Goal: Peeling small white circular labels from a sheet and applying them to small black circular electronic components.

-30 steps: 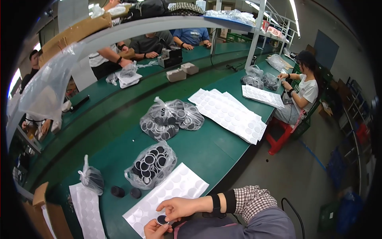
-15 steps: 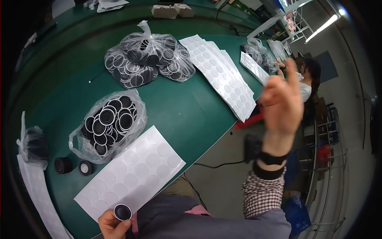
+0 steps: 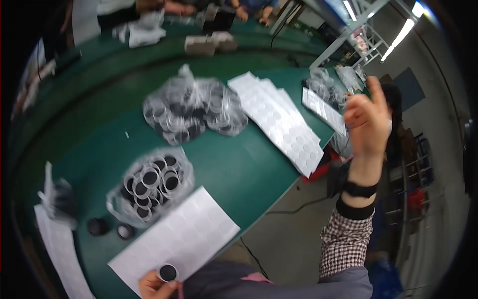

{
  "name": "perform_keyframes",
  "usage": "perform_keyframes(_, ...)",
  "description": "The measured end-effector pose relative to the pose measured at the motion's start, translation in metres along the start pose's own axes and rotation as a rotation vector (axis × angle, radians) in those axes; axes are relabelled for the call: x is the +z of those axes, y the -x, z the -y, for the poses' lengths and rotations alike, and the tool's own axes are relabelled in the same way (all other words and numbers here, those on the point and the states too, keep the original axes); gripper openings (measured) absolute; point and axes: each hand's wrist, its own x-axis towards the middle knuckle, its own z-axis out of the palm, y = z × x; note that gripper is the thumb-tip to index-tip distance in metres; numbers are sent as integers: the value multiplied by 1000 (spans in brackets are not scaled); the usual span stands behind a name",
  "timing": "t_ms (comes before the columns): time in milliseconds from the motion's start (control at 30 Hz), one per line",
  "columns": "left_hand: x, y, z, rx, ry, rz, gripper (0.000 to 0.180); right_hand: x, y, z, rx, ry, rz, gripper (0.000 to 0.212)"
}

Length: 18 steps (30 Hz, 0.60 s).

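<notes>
At the lower edge, my left hand (image 3: 155, 286) pinches a round black disc with a white rim (image 3: 168, 272) over the near corner of a white sheet of round stickers (image 3: 179, 231). My right hand (image 3: 368, 124) is raised in the air off the table's right side, away from the sheet. Its index finger points up and the other fingers are bent; nothing shows in it. Behind the sheet sits an open plastic bag (image 3: 185, 187) full of similar black discs (image 3: 149, 176).
Tied bags of discs (image 3: 191, 112) stand farther back, beside a stack of sticker sheets (image 3: 279, 124). Two small black round pieces (image 3: 97, 227) sit left of the sheet. A long white strip (image 3: 57, 249) lies at far left. Another person (image 3: 391, 104) is partly hidden behind my right hand.
The view has tilted upward, so the table things sit lower and people's arms show at the back. My left hand still grips the disc; my right hand stays raised.
</notes>
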Motion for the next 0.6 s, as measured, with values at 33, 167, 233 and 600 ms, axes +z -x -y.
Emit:
perform_keyframes(33,-1,2,3,0,12,2,7,17,13,-1,20,40,41,59)
perform_keyframes(167,3,5,10,56,20,61,8,57,65,-6,269,11,408,65)
perform_keyframes(233,2,9,16,73,5,94,9,69,92,-10,186,167,670,63)
perform_keyframes(600,-8,21,36,222,-27,171,14,173,223,-29,464,-150,1345,72)
